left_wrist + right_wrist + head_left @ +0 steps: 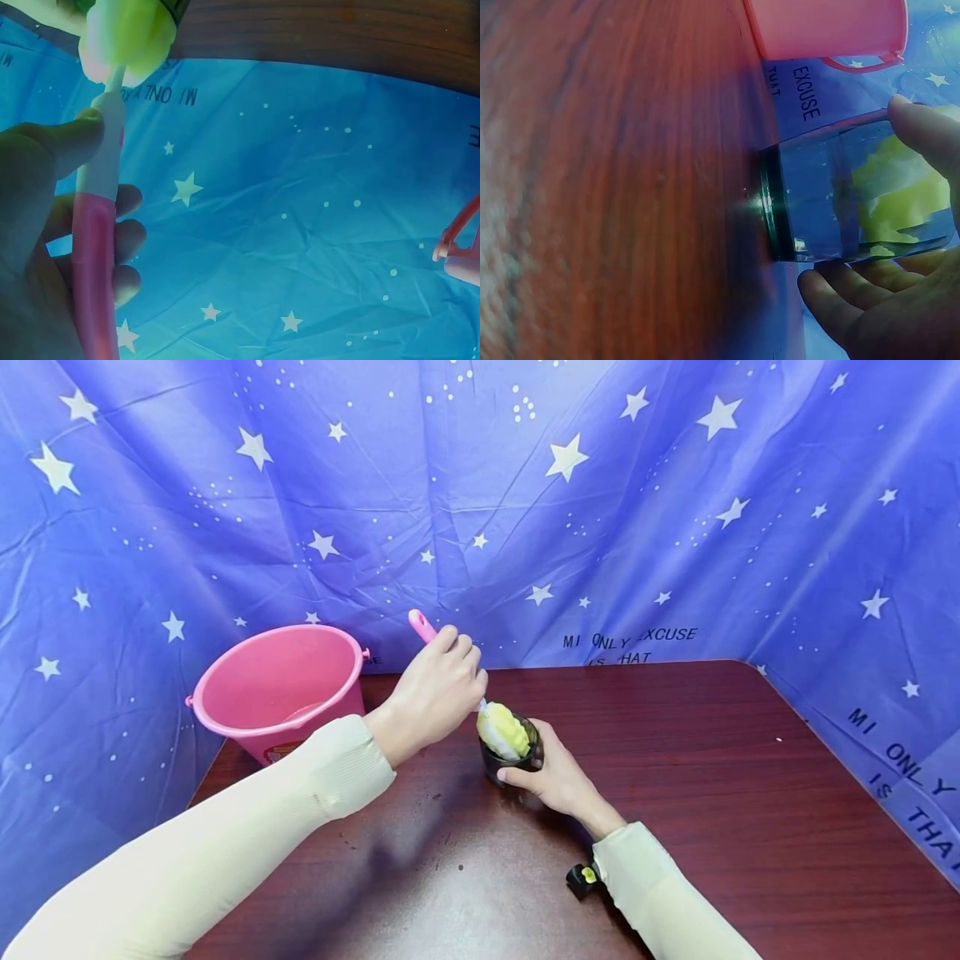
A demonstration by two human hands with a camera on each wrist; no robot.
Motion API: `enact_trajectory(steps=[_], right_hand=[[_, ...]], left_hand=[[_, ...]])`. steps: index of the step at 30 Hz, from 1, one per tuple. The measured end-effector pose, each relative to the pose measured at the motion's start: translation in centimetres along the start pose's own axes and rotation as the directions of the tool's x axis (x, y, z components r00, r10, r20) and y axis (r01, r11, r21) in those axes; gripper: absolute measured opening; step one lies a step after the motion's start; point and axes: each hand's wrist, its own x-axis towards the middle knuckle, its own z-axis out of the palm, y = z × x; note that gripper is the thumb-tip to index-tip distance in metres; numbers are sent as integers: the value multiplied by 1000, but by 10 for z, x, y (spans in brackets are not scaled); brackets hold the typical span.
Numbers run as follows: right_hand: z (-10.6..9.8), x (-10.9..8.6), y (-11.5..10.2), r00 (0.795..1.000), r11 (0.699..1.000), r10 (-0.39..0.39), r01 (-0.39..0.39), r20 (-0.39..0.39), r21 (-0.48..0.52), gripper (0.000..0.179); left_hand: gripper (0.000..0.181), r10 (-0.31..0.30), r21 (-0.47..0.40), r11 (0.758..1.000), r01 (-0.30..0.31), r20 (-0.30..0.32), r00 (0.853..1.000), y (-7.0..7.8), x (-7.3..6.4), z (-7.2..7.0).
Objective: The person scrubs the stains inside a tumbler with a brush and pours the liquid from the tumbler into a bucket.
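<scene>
My left hand point(442, 689) grips the pink and white handle point(95, 247) of a cup brush, thumb along its white neck. The brush's yellow and white sponge head point(501, 731) points down, partly inside a dark see-through glass point(810, 202). My right hand point(558, 772) holds the glass around its side, thumb on one side and fingers on the other. Through the glass wall, the sponge shows in the upper part near the mouth, with the lower part unfilled. The glass's thick base is right at the tabletop.
A pink bucket point(270, 672) stands at the back left of the dark red-brown wooden table point(712, 793), beyond my left forearm. A blue curtain point(480, 468) with white stars hangs behind and around the table. A small black device point(581, 881) sits at my right cuff.
</scene>
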Motion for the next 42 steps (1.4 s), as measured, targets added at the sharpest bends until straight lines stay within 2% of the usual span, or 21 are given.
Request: enact_trajectory(steps=[5,13,26,34,42], right_hand=[[0,0,-1,1000,1000,-7,7,3,-18,75],[-1,0,-3,1000,999,-9,9,1,-35,75],[-1,0,-2,1000,1000,0,0,8,-27,75],[-1,0,-2,1000,999,14,-14,1,-50,75],[-1,2,1,1000,1000,1,-1,13,14,75]], left_hand=[[25,22,26,999,-23,21,1000,1,4,2],[18,37,34,999,-38,35,999,2,11,3],[20,64,36,997,-69,119,991,5,20,4],[19,90,34,995,-95,131,987,9,23,6],[14,139,28,989,-144,134,981,11,24,9]])
